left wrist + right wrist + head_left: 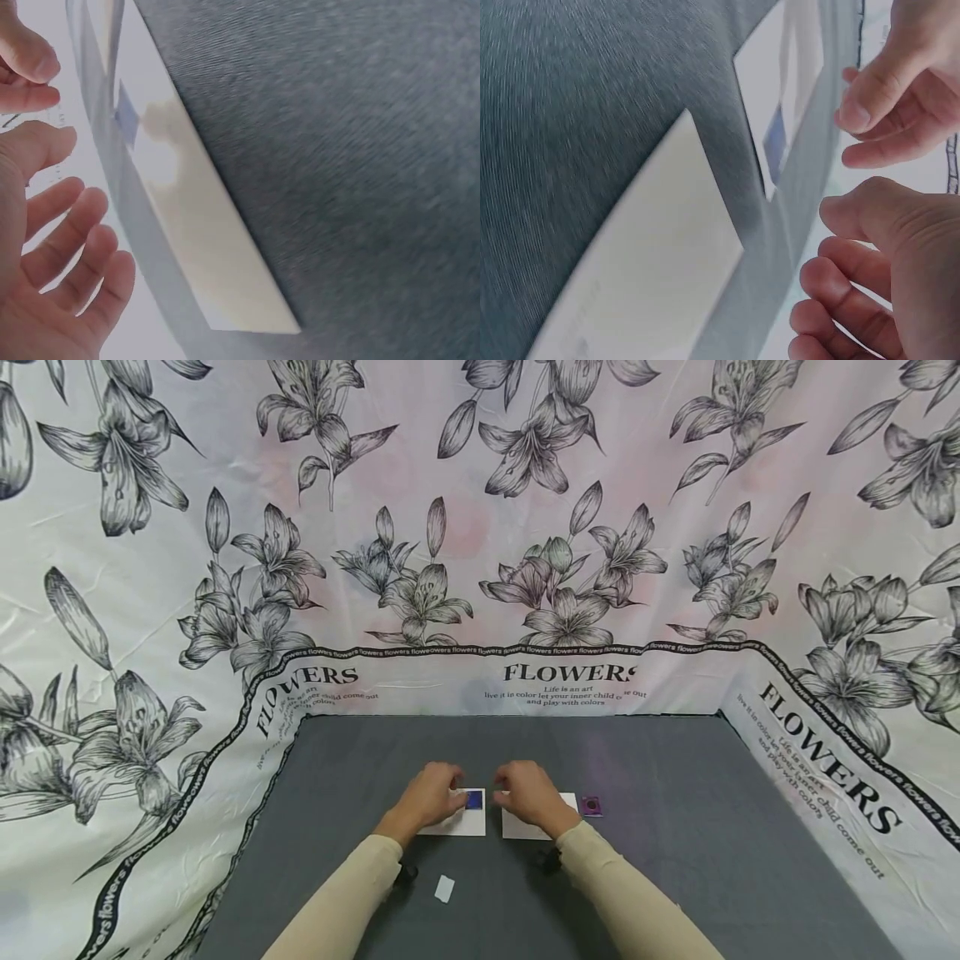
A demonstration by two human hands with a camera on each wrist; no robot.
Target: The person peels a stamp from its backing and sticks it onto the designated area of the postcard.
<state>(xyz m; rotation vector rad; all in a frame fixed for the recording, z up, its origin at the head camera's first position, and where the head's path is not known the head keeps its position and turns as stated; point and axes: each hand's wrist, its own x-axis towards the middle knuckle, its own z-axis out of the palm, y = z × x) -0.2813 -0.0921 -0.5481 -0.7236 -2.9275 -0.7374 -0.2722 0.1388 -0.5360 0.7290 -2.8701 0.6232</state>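
- The step in hand looks like work with two white cards, and it seems to be between grips: both hands hover over them with nothing visible in the fingers.
- The left card [459,827] and the right card [522,827] lie flat on the grey bench [660,868], side by side with a narrow gap between them.
- A blue square [474,799] sits at the end of the left card nearest that gap, just beside the left hand's fingers.
- The left hand [430,795] is above the left card, fingers loosely bent and spread, thumb apart.
- The right hand [531,794] is above the right card, fingers relaxed and bent, thumb apart; the two hands face each other without touching.
- Any pick-up from here would call for bringing thumb and finger down to the edge of a thin, flat piece, probably the harder part.
- As for containers, no box or cup shows. The purple square [592,807], just beyond the right card, could be a flat packet; I cannot tell what, if anything, is in it.
- A small white scrap [444,888] lies nearer the person, apart from both cards.
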